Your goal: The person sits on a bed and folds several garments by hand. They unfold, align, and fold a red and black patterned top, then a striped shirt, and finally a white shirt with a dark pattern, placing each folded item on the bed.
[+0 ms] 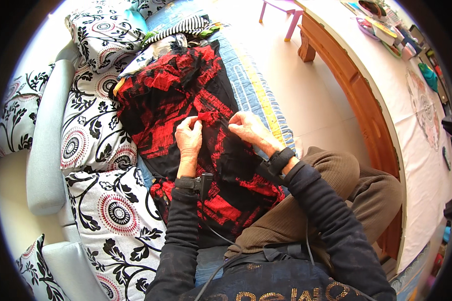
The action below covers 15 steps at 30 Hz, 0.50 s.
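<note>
left hand [188, 138] pinching red fold of red-and-black garment [196, 130] | right hand [248, 129] gripping same fold just beside | garment spread flat on blue quilted sofa seat [248, 85], lower end over lap | blotchy red on black, crumpled at top | striped cloth [183, 27] beyond | patterned cushions [93, 130] left

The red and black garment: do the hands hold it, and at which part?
Yes. Both the left hand and the right hand pinch the red and black garment at a small red fold near its middle, between them.
</note>
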Tool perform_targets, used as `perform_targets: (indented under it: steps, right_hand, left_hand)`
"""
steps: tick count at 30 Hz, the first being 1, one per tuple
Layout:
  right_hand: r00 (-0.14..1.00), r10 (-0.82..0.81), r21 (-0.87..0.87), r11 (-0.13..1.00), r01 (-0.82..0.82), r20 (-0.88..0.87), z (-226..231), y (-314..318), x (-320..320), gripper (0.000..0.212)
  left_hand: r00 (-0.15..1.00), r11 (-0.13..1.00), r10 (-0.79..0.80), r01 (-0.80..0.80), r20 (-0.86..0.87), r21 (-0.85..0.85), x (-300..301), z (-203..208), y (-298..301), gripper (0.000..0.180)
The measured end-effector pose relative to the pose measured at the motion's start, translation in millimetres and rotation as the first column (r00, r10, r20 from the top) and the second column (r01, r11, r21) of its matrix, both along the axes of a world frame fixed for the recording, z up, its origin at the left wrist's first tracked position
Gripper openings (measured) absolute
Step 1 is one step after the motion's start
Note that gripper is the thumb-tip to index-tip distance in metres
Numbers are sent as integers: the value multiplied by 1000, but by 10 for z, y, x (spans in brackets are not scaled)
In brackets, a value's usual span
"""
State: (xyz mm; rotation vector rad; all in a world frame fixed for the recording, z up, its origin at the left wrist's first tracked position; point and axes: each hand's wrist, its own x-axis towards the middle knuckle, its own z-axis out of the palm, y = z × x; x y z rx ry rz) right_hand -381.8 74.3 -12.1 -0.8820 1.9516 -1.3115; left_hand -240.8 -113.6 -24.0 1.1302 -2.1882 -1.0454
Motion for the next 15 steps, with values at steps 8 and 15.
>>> perform_targets:
  steps: [8, 15]
  right_hand:
    - [971, -22, 33, 999, 31, -236, -5, -119, 64, 26]
    - [965, -67, 50, 995, 82, -255, 14, -94, 112, 21]
  left_hand:
    - [997, 791, -55, 77, 55, -607, -72, 294, 622, 54]
    - [997, 970, -68, 78, 47, -230, -205, 217, 458, 23]
